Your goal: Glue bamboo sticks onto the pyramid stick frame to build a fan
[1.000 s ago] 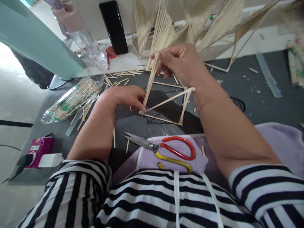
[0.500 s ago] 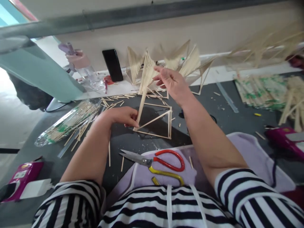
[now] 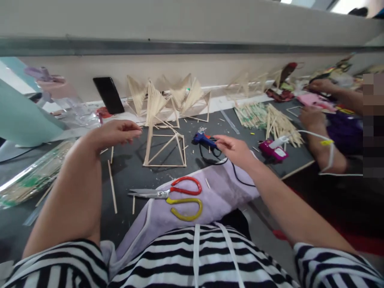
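Observation:
A frame of thin wooden sticks (image 3: 165, 150), with a fan of sticks rising at its left side, stands on the dark table. My left hand (image 3: 120, 132) hovers left of it, fingers loosely curled and apart, holding nothing. To the right, my right hand (image 3: 232, 148) is at the handle end of a blue glue gun (image 3: 204, 139); its fingertips reach the gun, but whether they grip it is unclear. Scissors (image 3: 160, 194) with one red and one yellow handle lie on a lilac cloth (image 3: 223, 184) near my body.
Finished stick shapes (image 3: 192, 96) stand by the wall beside a black phone (image 3: 108, 95). Bundled sticks (image 3: 250, 115) lie right, near a magenta device (image 3: 273, 151). Bagged sticks (image 3: 36, 172) are at left. Another person's hands (image 3: 313, 116) work at far right.
My left hand has let go of the frame's lower left corner and moved left. My right hand has left the stick fan and come down to the glue gun. The view has turned right.

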{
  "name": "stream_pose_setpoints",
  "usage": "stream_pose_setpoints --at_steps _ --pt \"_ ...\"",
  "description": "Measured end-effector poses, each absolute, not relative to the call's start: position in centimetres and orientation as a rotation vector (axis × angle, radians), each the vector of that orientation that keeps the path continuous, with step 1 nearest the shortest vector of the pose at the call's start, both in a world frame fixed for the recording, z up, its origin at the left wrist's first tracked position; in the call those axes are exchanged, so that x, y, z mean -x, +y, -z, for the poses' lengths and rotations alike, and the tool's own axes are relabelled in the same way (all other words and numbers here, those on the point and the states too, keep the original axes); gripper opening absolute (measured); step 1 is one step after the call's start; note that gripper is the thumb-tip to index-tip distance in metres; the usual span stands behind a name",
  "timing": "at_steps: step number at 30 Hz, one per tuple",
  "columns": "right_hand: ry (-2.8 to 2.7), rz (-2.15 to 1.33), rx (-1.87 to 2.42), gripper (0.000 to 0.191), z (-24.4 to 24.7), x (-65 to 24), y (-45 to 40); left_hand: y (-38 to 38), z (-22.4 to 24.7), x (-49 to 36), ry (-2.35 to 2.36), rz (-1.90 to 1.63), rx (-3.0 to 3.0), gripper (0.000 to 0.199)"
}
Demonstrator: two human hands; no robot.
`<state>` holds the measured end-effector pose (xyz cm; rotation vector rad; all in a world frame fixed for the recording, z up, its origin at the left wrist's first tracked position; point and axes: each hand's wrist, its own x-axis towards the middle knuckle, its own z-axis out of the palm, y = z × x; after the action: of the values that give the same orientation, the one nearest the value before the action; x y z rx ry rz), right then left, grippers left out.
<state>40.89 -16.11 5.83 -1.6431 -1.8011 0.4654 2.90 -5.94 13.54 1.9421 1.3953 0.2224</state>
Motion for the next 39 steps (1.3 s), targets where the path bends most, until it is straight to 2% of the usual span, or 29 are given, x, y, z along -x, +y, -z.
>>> stream_pose_setpoints --at_steps 6,10,13,18,24,31,35,39 --pt "-2.072 -0.186 1.977 0.054 -3.6 -40.4 -13.0 -7.3 -17.6 -3.4 1.454 -0.194 -2.017 0.034" --pt "-2.074 -0.168 2.060 0.064 -3.4 -38.7 -10.9 -9.4 -19.3 -2.6 1.456 -0.167 -2.080 0.036" --pt "-2.075 -0.162 2.108 0.064 -2.9 -38.0 -10.1 -10.7 -19.2 -0.9 1.500 -0.135 -2.057 0.036" --pt "-2.013 -0.093 2.158 0.056 -1.9 -37.3 -9.9 -11.7 -18.2 1.7 1.578 -0.118 -1.929 0.041" --pt "-1.950 -0.029 2.097 0.060 -2.3 -37.4 -10.7 -11.3 -15.3 0.3 1.536 -0.135 -1.847 0.045" --pt "-1.787 -0.010 1.943 0.065 -2.5 -39.4 -10.8 -9.6 -9.8 -3.4 1.449 0.007 -1.907 0.068" --pt "-1.791 -0.080 1.920 0.068 -1.9 -39.5 -10.5 -9.2 -8.9 -3.8 1.433 -0.007 -1.860 0.067" --pt "-1.850 -0.126 1.883 0.067 -1.3 -39.0 -10.2 -8.9 -8.5 -4.4 1.370 -0.099 -1.770 0.056"
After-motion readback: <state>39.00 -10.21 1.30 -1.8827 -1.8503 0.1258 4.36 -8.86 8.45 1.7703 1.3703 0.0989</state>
